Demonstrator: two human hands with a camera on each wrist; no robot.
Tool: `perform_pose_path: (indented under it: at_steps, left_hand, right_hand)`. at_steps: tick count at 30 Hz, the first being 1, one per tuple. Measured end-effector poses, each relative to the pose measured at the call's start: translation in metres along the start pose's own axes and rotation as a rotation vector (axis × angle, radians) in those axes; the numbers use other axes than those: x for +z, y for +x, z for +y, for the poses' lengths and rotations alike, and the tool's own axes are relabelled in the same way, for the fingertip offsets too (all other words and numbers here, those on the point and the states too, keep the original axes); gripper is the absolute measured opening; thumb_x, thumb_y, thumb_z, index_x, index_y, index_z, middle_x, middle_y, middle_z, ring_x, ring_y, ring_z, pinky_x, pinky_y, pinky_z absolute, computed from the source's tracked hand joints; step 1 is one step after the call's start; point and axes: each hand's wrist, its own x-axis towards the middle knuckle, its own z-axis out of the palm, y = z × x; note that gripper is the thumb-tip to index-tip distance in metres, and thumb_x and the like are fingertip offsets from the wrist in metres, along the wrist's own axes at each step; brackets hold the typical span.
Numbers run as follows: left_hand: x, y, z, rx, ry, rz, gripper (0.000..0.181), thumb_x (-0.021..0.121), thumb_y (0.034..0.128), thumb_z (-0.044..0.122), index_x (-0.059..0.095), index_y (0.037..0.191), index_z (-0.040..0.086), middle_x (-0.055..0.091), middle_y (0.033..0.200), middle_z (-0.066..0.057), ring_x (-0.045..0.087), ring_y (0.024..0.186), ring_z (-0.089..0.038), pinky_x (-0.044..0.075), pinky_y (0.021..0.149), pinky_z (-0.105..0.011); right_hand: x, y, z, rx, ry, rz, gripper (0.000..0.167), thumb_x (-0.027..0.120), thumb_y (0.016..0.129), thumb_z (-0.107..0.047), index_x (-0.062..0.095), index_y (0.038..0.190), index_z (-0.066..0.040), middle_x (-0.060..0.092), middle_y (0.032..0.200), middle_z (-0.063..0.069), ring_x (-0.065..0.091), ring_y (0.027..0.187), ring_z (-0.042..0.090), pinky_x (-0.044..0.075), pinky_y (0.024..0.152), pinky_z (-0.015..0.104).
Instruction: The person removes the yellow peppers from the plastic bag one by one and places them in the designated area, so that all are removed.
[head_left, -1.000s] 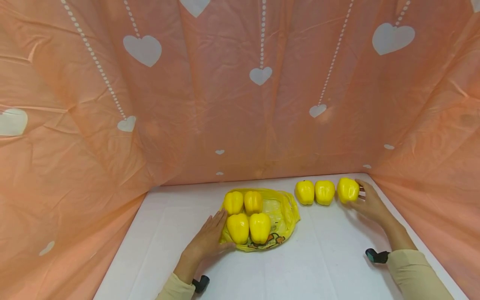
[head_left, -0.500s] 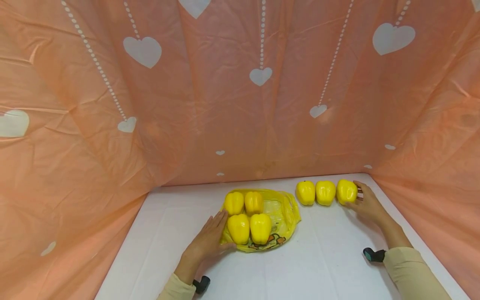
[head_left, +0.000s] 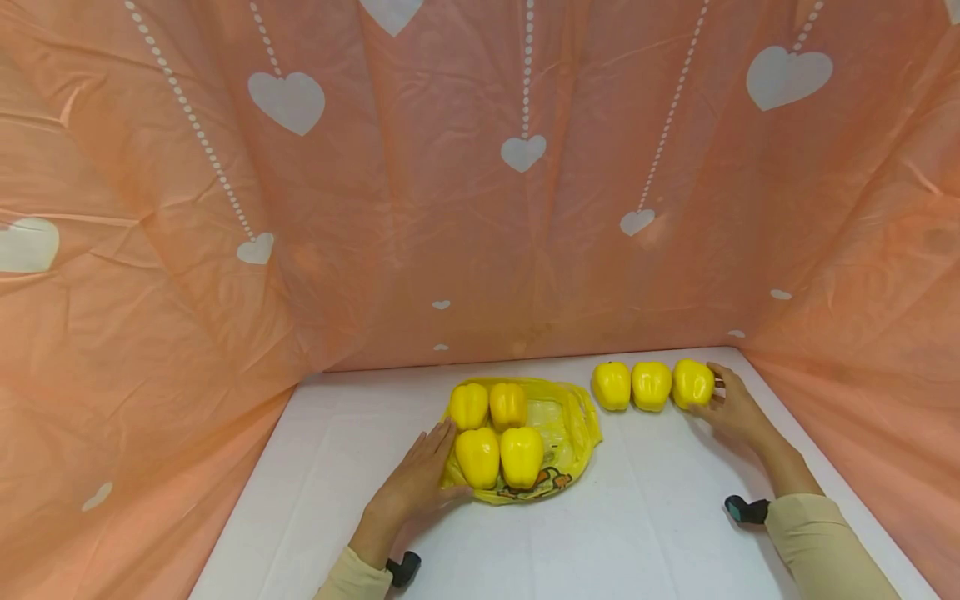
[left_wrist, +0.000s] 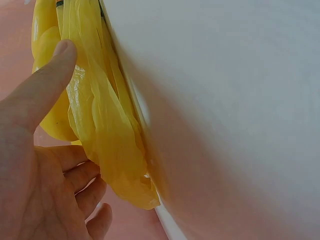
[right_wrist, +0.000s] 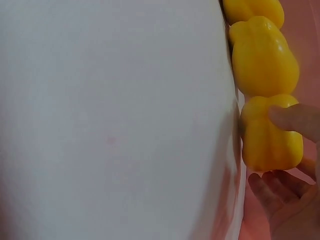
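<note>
Four-lobed yellow bell peppers, several of them, sit in two rows on a flattened yellow plastic bag (head_left: 562, 429); one is the front left pepper (head_left: 477, 458). My left hand (head_left: 420, 471) rests against the bag's left edge, fingers extended, the thumb (left_wrist: 47, 82) lying along the plastic in the left wrist view. At the back right, three more peppers stand in a row. My right hand (head_left: 738, 408) holds the rightmost pepper (head_left: 693, 384) from its right side. Its thumb (right_wrist: 295, 119) touches the pepper, while the other fingertips are partly hidden behind it.
The left pepper (head_left: 611, 386) and middle pepper (head_left: 651, 386) of the row stand close together, right of the bag. A white table (head_left: 585, 542) lies below, with peach heart-patterned cloth (head_left: 405, 233) along its back and sides.
The rightmost pepper has shifted slightly left toward the row and come down level with it, my right hand moving along. My left hand has stayed at the bag.
</note>
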Motion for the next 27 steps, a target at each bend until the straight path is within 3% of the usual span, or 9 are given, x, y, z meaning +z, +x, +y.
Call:
perform_pose_path:
  at_steps: [10,19,27]
  left_hand:
    - [-0.001,0.0,0.0,0.019,-0.003,0.016,0.107,0.083,0.093,0.046,0.028,0.165,-0.01,0.025,0.174,-0.025,0.025,0.162,-0.039,0.019,0.134,-0.055]
    - [0.003,0.001,-0.002,-0.006,-0.012,-0.004,0.109,0.083,0.0926,0.049,0.026,0.166,-0.007,0.023,0.176,-0.022,0.023,0.164,-0.035,0.017,0.135,-0.052]
    - [0.002,0.001,-0.001,-0.002,-0.003,0.002,0.108,0.082,0.0933,0.049,0.026,0.166,-0.007,0.023,0.176,-0.022,0.023,0.164,-0.035,0.017,0.135,-0.052]
  right_hand:
    - [0.001,-0.003,0.002,-0.003,0.013,-0.011,0.1,0.078,0.099,-0.016,0.007,0.162,0.017,0.023,0.154,0.048,0.033,0.138,0.066,0.036,0.116,0.078]
    - [0.0,-0.005,0.0,-0.012,-0.01,0.001,0.102,0.08,0.098,-0.018,0.008,0.161,0.018,0.023,0.154,0.048,0.032,0.138,0.066,0.034,0.115,0.08]
    - [0.0,-0.012,-0.008,-0.074,-0.082,0.07,0.097,0.081,0.095,-0.016,0.017,0.16,0.018,0.026,0.151,0.048,0.033,0.136,0.065,0.036,0.112,0.081]
